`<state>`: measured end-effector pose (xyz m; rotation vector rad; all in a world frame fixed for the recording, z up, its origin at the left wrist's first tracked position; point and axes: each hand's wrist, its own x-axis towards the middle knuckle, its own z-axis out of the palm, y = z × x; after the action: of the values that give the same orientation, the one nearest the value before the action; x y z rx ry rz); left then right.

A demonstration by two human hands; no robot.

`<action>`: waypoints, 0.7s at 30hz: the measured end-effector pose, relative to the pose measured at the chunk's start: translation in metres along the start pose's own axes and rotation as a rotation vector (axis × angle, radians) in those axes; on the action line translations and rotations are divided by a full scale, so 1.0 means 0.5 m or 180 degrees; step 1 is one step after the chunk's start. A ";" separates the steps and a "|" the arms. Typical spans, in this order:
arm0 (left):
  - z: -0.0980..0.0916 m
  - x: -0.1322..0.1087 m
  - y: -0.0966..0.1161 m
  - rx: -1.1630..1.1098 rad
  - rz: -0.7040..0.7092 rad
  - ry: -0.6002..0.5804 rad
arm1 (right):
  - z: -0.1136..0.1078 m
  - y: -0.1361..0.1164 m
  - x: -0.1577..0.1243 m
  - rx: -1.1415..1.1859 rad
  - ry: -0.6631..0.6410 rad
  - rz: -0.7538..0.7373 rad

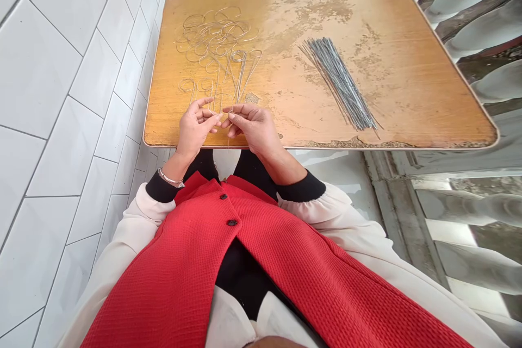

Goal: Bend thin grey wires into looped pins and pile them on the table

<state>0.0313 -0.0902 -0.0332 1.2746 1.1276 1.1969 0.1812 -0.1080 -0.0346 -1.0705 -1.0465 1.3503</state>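
- While both hands are meeting at the near edge of the table [408,65], the left hand [196,128] is pinching a thin wire [223,115] between thumb and forefinger, other fingers curling loosely.
- Right hand [253,125] is pinching the same wire, fingertips almost touching the left's.
- Wire is sitting just over the table's near edge, too thin to trace fully.
- Bent wire loops [216,49] are lying just beyond the hands.
- Straight wire bundle [340,84] is lying well off to the right.

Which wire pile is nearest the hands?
The looped pale wires, just beyond the left hand and right hand, which pinch a thin wire; the straight grey bundle lies farther right.
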 end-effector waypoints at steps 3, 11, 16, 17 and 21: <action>-0.004 -0.001 0.002 0.0000 -0.0011 -0.0072 | 0.000 -0.002 -0.001 -0.0025 -0.0017 0.0002; -0.009 -0.003 0.005 0.0082 -0.0005 -0.0152 | 0.004 -0.004 -0.005 0.0095 -0.0072 0.0008; -0.005 -0.002 0.001 0.0038 0.0039 -0.0110 | 0.006 -0.004 -0.007 0.0056 -0.0104 0.0015; -0.005 -0.002 0.001 0.0059 0.0051 -0.0111 | 0.006 -0.004 -0.007 0.0029 -0.0086 0.0007; -0.013 0.002 0.000 0.0251 0.0102 -0.0228 | 0.008 -0.007 -0.006 -0.0016 0.0029 -0.0021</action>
<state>0.0250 -0.0889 -0.0334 1.3894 1.1151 1.1310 0.1780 -0.1109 -0.0301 -1.0750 -1.0465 1.3370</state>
